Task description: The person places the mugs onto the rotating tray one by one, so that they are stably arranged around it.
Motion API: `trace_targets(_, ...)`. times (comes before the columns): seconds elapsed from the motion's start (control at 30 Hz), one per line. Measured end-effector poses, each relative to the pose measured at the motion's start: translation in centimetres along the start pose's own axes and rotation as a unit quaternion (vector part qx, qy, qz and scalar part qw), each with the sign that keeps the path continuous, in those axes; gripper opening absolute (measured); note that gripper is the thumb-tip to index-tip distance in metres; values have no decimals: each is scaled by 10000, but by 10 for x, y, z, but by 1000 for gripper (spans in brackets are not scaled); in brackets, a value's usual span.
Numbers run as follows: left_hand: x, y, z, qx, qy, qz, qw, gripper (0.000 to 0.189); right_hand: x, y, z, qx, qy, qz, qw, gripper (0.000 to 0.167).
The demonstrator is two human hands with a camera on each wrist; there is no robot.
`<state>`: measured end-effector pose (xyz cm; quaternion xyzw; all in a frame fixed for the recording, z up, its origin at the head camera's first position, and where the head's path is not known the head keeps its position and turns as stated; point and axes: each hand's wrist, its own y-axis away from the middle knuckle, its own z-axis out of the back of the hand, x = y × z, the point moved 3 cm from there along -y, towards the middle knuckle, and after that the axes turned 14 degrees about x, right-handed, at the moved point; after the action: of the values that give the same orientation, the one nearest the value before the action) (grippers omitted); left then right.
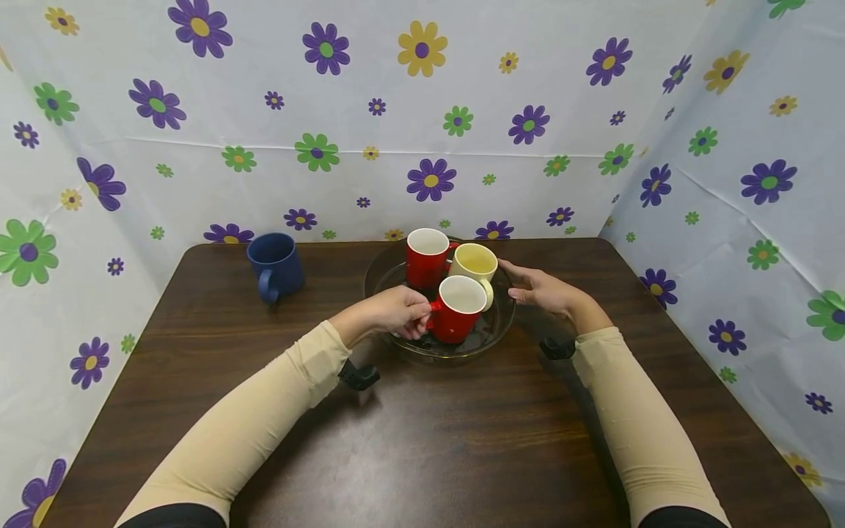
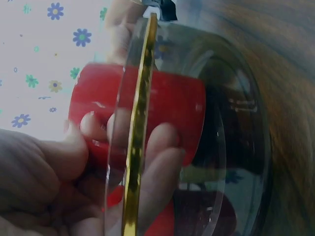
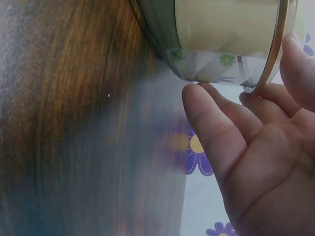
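A clear glass bowl (image 1: 488, 345) with a gold rim holds three mugs. The front red mug (image 1: 455, 323), white inside, leans slightly in it. My left hand (image 1: 399, 312) grips this mug by its handle at the bowl's left front; the left wrist view shows the fingers (image 2: 165, 167) close against the red mug (image 2: 172, 103) behind the gold rim. Behind it stand another red mug (image 1: 425, 268) and a yellow mug (image 1: 477, 260). My right hand (image 1: 544, 290) has its fingertips at the bowl's right side, fingers (image 3: 211, 123) loosely extended against the glass.
A blue mug (image 1: 277, 268) stands at the back left of the dark wooden table (image 1: 422, 440), its handle toward the front. Flower-patterned sheets (image 1: 370, 95) hang behind the table and along both sides.
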<state>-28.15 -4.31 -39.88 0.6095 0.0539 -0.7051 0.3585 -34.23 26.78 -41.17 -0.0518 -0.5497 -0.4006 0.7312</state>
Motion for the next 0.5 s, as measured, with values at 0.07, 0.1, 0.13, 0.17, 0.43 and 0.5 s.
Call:
trace_targets(0.07, 1, -1, 1, -35, -149, -27, 9999, 33, 0, 0, 0, -18, -6, -17, 10000, 73)
trace_targets(0.1, 1, -1, 2, -63, -228, -27, 9997, 33, 0, -1, 0, -17, 32, -17, 10000, 72)
trace_targets(0.13, 2, -2, 2, -96, -323, -37, 9994, 33, -1, -1, 0, -30, 30, -38, 10000, 73)
trace_targets(0.17, 2, -3, 2, -138, -419, -50, 9990, 33, -1, -1, 0, -41, 34, -57, 10000, 73)
trace_targets(0.43, -2, -4, 1, -271, -721, 34, 9970, 33, 0, 0, -2, -36, 98, -16, 9999, 72)
trace_targets(0.5, -3, -4, 0, -231, -786, 44, 9966, 33, 0, 0, -2, -23, 68, 5, 10000, 72)
